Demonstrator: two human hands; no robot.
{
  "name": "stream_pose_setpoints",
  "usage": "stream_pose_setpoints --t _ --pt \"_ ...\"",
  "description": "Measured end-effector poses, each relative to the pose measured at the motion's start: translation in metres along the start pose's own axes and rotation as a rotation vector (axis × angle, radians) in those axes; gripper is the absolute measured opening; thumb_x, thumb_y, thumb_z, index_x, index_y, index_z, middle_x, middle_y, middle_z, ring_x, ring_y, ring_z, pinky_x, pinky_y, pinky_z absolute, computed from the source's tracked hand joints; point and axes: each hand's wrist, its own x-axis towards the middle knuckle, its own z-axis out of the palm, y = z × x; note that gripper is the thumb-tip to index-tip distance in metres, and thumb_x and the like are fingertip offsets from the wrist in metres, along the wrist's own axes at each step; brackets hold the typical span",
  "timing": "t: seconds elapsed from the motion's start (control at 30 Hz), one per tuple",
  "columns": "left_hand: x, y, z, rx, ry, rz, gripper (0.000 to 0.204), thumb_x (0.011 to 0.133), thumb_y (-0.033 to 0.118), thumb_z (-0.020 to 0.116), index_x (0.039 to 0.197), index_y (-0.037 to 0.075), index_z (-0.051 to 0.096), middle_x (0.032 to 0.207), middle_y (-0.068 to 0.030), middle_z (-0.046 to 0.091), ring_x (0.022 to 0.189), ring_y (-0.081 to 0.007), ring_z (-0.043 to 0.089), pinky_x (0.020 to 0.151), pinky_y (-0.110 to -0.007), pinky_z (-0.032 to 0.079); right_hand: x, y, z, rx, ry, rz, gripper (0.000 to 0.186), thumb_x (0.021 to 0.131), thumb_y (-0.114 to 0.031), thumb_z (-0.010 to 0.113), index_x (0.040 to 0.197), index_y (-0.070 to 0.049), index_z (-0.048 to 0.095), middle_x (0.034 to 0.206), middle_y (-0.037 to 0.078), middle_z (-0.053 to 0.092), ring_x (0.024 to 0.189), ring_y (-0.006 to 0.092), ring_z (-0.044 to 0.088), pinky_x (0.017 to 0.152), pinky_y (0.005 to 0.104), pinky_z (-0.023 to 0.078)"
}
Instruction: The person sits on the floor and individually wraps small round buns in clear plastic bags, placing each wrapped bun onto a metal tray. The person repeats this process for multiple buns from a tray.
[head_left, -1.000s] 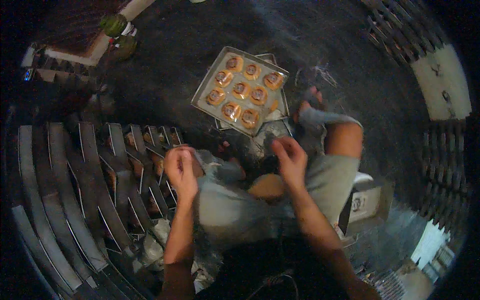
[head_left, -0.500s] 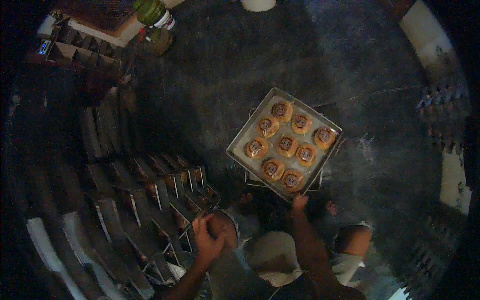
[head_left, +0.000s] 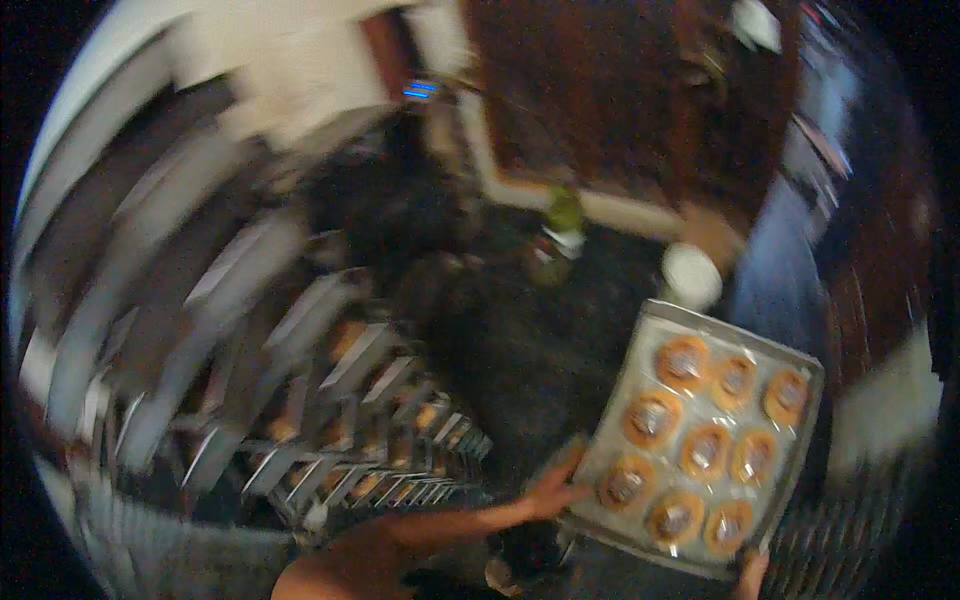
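A square metal baking tray (head_left: 735, 331) is lifted in front of me at the right, tilted in the picture. On it sit several round golden buns (head_left: 704, 452) with dark, glossy centres, spaced apart. My left hand (head_left: 556, 486) is closed on the tray's left edge near its lower corner. At the lower right corner my right hand (head_left: 753, 576) grips the rim, most of it cut off by the lower edge of the picture.
A tall metal rack (head_left: 345, 365) with many shelves of trays and buns fills the left. Beyond the tray a white bucket (head_left: 692, 277) and a green container (head_left: 565, 210) stand on the dark floor. Blue cloth or clothing (head_left: 778, 275) shows at the right, blurred.
My view has swung left toward the rack. The tray has come up closer to me, off the low support where it was. My left hand, empty before, has taken hold of its left edge.
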Motion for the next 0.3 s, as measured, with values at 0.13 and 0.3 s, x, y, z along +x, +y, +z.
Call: stream_pose_setpoints --t 0.13,0.3 --pt "-0.031 0.239 -0.029 -0.061 -0.050 0.445 0.089 0.097 0.015 0.065 0.164 -0.004 0.010 0.171 -0.0183 0.021 0.156 -0.0270 0.025 0.127 -0.038 0.021 -0.001 -0.155 -0.117 -0.014 0.017 -0.375 0.024 0.087 -0.010 0.065 0.107 0.001 0.072 0.097 0.014 0.070 0.088 0.0330 0.067 0.080 0.0446 0.057" --pt "-0.131 0.506 -0.064 0.209 0.129 0.912 0.103 0.104 0.051 0.055 0.160 -0.013 -0.003 0.170 -0.0309 0.003 0.160 -0.0349 0.003 0.129 -0.038 0.008 0.041 -0.358 -0.178 0.543 -0.431 -0.726 0.063 0.088 -0.049 0.068 0.133 -0.005 0.068 0.124 0.020 0.071 0.105 0.0426 0.070 0.091 0.0657 0.056"
